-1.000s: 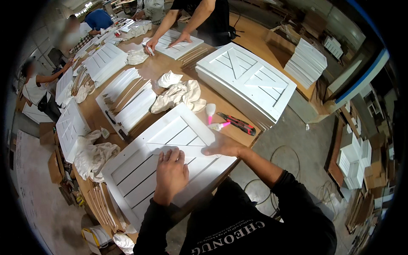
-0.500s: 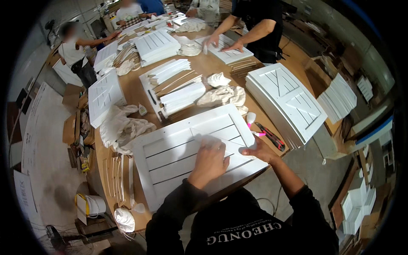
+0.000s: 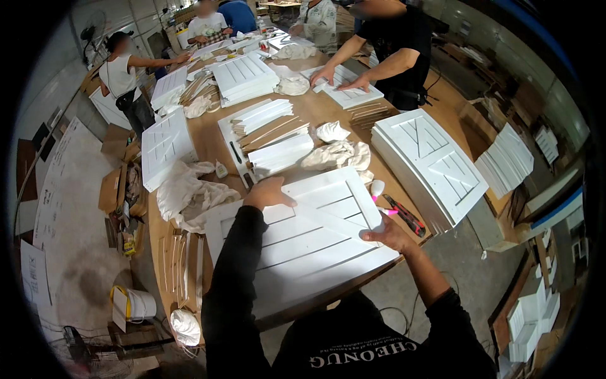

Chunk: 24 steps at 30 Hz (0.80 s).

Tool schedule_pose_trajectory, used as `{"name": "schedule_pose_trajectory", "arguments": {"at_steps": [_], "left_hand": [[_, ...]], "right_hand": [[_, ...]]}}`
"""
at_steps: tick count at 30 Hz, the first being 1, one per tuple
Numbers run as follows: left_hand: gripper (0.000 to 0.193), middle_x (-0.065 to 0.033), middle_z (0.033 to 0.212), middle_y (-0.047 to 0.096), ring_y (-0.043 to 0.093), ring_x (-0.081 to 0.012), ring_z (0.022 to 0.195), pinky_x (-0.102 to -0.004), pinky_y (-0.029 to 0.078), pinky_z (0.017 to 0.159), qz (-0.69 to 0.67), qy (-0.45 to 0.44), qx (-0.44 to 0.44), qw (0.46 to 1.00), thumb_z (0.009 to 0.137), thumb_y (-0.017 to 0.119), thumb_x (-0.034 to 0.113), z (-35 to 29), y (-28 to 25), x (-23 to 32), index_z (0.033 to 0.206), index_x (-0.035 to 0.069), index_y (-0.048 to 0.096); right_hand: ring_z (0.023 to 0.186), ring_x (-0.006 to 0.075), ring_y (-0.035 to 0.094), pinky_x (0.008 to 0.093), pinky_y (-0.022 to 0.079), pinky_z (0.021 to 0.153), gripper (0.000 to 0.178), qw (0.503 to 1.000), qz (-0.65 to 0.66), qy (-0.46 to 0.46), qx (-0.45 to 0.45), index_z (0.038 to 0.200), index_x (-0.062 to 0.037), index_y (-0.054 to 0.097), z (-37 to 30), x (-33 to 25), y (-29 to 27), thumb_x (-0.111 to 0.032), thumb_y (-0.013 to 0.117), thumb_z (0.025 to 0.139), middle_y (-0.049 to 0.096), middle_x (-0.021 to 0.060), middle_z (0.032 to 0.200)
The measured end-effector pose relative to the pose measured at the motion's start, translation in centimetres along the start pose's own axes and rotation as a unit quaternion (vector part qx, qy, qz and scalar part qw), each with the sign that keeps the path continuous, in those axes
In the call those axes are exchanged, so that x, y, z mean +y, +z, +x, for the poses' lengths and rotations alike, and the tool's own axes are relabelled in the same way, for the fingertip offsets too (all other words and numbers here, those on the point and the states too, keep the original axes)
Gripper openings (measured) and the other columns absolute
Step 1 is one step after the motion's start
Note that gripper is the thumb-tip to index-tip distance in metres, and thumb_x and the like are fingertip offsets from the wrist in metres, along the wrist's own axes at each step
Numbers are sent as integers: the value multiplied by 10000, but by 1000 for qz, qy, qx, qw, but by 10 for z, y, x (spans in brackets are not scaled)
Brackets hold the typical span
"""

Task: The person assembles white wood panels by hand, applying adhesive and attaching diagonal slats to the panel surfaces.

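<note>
Both hands steady a white slatted door panel [image 3: 315,237] on the desk [image 3: 208,142].
Left hand [image 3: 268,192] flat at far edge, right hand [image 3: 388,234] gripping side edge; panel likely stiff, light, best held by its edges.

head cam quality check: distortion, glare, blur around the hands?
Head view: strong fisheye, table edge bows and a black vignette rings the frame; lighting even and soft, no hard shadows; white slatted panel bright but its grooves stay readable; left hand and right hand reasonably sharp; far co-workers small and soft.
</note>
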<state>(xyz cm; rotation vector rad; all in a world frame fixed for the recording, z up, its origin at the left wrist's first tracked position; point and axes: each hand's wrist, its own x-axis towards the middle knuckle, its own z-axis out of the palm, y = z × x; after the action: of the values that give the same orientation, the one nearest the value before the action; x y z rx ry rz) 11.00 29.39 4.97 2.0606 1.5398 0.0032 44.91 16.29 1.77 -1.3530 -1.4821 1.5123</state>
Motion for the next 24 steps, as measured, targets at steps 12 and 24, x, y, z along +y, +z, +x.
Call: {"name": "schedule_pose_trajectory", "arguments": {"at_steps": [12,24], "left_hand": [[709,-210,1102,612,569,-328,1035,-348,435,863,5,26,-110,994,507,789,386,39,-3,-5,1053,-36,624],[576,-175,929,665,623,-249,871,-321,455,752,-37,42,-130,990,583,777,374,21,-18,14,970,-37,666]], "right_hand": [[1139,261,515,340,379,991,939,999,-31,3,27,1344,45,353,-2,-9,3,-346,828,635,544,177,1225],[1132,268,538,344,378,990,912,995,-84,52,19,1361,0,357,0,-10,-2,-449,768,682,566,185,1217]]}}
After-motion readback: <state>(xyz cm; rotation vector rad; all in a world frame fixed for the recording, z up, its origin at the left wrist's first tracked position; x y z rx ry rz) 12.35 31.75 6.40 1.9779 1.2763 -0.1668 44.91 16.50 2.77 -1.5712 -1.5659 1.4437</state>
